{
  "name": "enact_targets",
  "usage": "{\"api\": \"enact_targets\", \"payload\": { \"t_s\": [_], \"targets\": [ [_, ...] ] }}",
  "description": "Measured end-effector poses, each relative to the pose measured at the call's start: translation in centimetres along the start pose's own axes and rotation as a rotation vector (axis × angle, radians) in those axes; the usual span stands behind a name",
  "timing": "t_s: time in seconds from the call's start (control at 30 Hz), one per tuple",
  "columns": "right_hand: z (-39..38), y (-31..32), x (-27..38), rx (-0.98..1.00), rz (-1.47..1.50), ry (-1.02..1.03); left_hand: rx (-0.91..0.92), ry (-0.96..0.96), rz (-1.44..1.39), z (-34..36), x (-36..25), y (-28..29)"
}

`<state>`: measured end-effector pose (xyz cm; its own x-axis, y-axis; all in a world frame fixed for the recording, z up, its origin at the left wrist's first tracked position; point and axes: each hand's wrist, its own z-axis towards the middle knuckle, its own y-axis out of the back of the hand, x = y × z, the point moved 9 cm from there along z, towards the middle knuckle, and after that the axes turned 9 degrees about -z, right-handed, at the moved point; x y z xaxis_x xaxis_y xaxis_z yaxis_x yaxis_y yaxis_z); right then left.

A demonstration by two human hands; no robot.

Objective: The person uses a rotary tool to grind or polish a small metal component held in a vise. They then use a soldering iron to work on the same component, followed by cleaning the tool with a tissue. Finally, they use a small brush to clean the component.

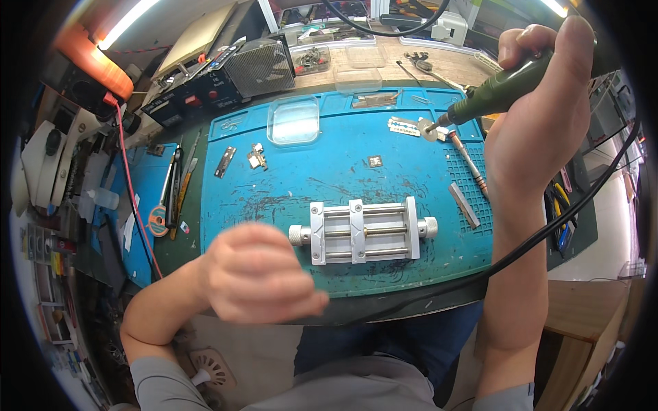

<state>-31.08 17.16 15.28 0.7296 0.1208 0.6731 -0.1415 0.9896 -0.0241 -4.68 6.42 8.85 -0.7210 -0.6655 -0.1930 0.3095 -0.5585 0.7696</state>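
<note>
My right hand point(541, 116) is raised at the upper right, wrapped around a green rotary tool point(504, 88) with a thin round cutting disc point(430, 130) at its tip. A razor blade point(406, 127) lies on the blue mat behind the disc. Blurred by motion, my left hand point(257, 274) hovers over the mat's front left part with its fingers curled; whether anything is inside them is hidden. Just to its right stands a silver clamping fixture point(364, 231) with knurled knobs, its jaws holding nothing visible. A small square chip point(374, 161) lies beyond the fixture.
A clear plastic tray point(293, 120) and small circuit board pieces point(257, 157) lie on the blue mat point(260, 260). Right of the fixture are a metal bar point(465, 204) and a pen-like tool point(469, 162). The black cable point(548, 226) runs past my right forearm. Tweezers point(175, 181) lie left.
</note>
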Motion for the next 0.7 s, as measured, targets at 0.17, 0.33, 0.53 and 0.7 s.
{"api": "enact_targets", "payload": {
  "t_s": [0.17, 0.33, 0.53, 0.7],
  "targets": [
    [0.2, -0.1, 0.3, -0.004, -0.012, 0.038, -0.124, 0.024, -0.126, -0.1, 0.1, 1.2],
    [-0.4, -0.4, 1.7, -0.124, -0.043, 0.022, -0.150, 0.340, 0.030, -0.1, 2.8, 2.2],
    [-0.4, -0.4, -0.4, 0.002, 0.031, -0.095, -0.145, 0.519, 0.059, -0.3, 4.7, 1.9],
    [-0.7, -0.4, -0.7, -0.009, 0.036, -0.153, -0.084, 0.455, 0.016, -0.1, 4.5, 1.3]
  ]
}}
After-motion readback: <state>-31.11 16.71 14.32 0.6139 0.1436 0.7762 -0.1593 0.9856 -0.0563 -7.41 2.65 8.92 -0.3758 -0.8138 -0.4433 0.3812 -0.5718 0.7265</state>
